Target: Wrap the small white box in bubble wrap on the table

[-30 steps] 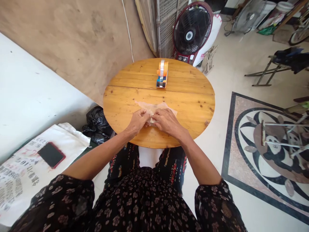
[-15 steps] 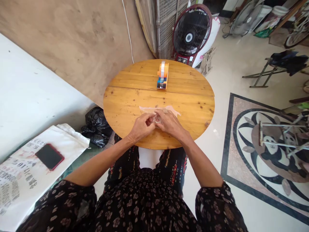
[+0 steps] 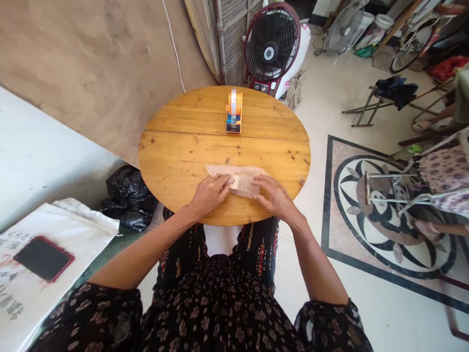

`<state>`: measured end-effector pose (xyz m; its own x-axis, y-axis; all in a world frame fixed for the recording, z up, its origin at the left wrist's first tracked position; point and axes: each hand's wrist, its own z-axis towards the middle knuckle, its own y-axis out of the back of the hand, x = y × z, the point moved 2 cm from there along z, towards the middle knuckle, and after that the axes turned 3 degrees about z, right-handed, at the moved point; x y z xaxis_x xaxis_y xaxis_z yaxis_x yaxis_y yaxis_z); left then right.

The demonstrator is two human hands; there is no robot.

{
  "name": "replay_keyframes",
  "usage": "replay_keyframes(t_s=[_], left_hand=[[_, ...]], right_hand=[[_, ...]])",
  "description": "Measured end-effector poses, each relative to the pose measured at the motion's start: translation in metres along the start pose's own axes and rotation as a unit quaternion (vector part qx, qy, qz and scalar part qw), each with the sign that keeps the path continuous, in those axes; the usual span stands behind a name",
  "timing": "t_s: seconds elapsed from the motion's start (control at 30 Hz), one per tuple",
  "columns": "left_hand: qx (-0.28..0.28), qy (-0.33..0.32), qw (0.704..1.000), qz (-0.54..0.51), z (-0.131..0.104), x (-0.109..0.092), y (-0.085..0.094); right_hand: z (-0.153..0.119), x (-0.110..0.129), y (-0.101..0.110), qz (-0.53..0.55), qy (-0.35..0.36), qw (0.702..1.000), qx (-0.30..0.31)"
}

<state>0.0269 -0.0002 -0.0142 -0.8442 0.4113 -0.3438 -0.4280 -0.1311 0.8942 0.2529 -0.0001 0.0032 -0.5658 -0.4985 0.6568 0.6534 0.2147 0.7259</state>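
Observation:
A translucent, wrinkled plastic sheet lies across the near part of the round wooden table. It looks like bubble wrap, though its texture is too small to be sure. At its left part, the fingers of my left hand are closed together on a small pale piece whose kind I cannot make out. My right hand has its fingers apart at the sheet's right end and holds nothing. Beyond both hands stands an orange and blue tape dispenser with a roll of clear tape.
A fan stands behind the table. To the left are a black plastic bag and a phone on a white printed sack. Another person's patterned clothing shows at the right, beside a metal frame and a folding stool.
My hands were together over a small clear thing; now the right hand has opened and moved right, uncovering the sheet. The view has turned right, bringing another person into sight.

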Motion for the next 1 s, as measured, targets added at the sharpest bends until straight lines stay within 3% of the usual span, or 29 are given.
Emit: replay_keyframes(t_s=[0.2, 0.4, 0.53, 0.67, 0.77, 1.0], left_hand=[[0.028, -0.020, 0.999, 0.010, 0.004, 0.002, 0.005], [0.075, -0.025, 0.995, 0.065, 0.014, -0.005, 0.017], [0.077, 0.033, 0.994, 0.068, 0.020, -0.013, 0.016], [0.079, 0.074, 0.990, 0.093, 0.024, -0.021, 0.013], [0.078, 0.089, 0.987, 0.105, 0.024, -0.025, 0.012], [0.081, 0.088, 0.987, 0.106, 0.023, -0.029, 0.015]], right_hand=[[0.008, 0.005, -0.022, -0.068, -0.011, 0.998, 0.015], [0.018, 0.017, -0.029, -0.128, -0.018, 0.992, 0.005], [-0.002, 0.017, -0.022, -0.132, -0.131, 0.977, -0.104], [-0.021, 0.017, -0.021, -0.130, -0.270, 0.949, -0.098], [-0.018, 0.019, -0.027, -0.110, -0.289, 0.947, -0.083], [-0.012, 0.023, -0.035, -0.045, -0.309, 0.943, -0.112]])
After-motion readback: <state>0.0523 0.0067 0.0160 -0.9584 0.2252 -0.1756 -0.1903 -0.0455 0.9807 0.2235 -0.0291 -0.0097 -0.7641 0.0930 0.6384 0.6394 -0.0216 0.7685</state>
